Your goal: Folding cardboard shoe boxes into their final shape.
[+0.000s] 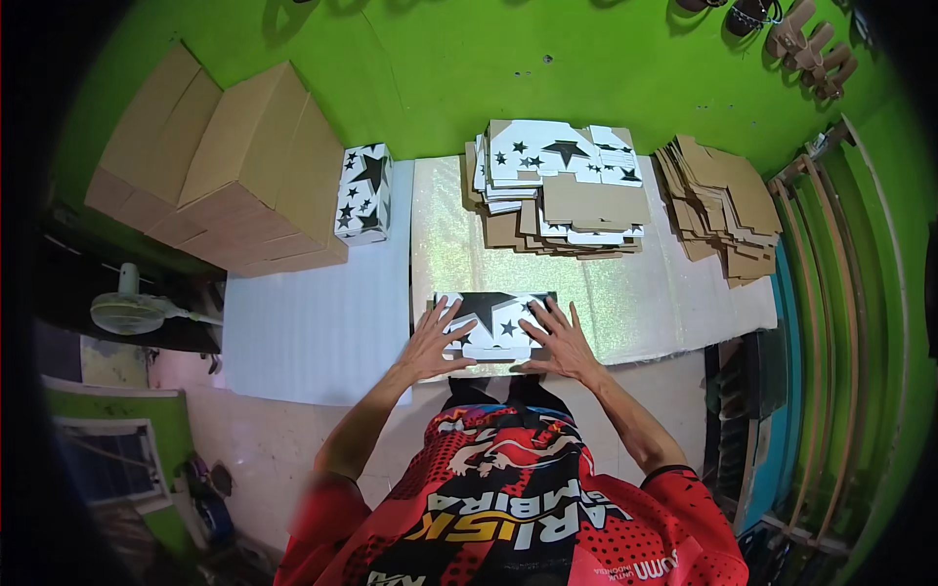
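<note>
white box [500,337]: left hand [428,347], right hand [567,349] splayed atop

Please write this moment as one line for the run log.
left hand: spread on star-patterned box; right hand: spread on same box; beyond: stacked flat cardboard

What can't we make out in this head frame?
All in the head view:
Inside the star-print box: hidden by top panel.
Palms of left hand and right hand: hidden by their backs.
Dark shoe, upper right: cut off by upper edge.
Left sleeve: patch blurred.
</note>
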Motion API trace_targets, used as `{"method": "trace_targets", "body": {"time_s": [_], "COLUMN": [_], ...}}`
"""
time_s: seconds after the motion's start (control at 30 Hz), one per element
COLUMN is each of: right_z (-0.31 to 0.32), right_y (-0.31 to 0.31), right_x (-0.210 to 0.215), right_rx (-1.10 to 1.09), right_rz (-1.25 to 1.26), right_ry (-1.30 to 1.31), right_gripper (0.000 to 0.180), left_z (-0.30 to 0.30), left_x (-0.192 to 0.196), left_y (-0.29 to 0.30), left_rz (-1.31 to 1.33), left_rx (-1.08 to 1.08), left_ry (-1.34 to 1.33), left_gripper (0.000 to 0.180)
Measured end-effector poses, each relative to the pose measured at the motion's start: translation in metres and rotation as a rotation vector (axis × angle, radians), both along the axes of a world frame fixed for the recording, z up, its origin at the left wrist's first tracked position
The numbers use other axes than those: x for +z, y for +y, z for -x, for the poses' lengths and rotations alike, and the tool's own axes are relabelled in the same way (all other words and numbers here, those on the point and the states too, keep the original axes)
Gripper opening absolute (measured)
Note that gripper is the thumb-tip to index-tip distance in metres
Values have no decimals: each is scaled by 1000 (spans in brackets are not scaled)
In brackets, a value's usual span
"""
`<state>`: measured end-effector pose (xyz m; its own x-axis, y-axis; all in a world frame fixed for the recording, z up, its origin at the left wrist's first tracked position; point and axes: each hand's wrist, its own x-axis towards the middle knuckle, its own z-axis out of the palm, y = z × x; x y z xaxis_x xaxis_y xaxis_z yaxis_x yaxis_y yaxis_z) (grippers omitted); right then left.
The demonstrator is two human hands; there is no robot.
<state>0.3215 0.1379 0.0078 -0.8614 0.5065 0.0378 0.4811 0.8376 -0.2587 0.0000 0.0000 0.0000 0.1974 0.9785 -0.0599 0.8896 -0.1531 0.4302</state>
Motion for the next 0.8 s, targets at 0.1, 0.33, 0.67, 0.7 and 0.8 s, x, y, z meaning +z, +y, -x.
{"method": "trace_targets", "body": {"time_s": [0.1,0.33,0.67,0.7,0.8], "right_z": [7,12,13,13,15], "right_y": [-4,-2,-16,-17,-18], "right_x": [-2,4,3,2,-1], "right_rx": [44,-23,-76,-75,-81], "right_rz": [-29,200,164,150,151], "right_ry": [-137,139,133,72,113], "right_gripper": [86,73,70,69,72], "left_z": [5,11,-5,-6,-8], "left_x": [2,12,13,11,7], "left_y": [-2,2,-4,-5,-7], "left_rz": [-25,-55,7,7,-40], "left_rx": [5,65,131,134,158], "left_ry": [-24,-38,98,98,102], "left_gripper": [83,80,89,89,88]}}
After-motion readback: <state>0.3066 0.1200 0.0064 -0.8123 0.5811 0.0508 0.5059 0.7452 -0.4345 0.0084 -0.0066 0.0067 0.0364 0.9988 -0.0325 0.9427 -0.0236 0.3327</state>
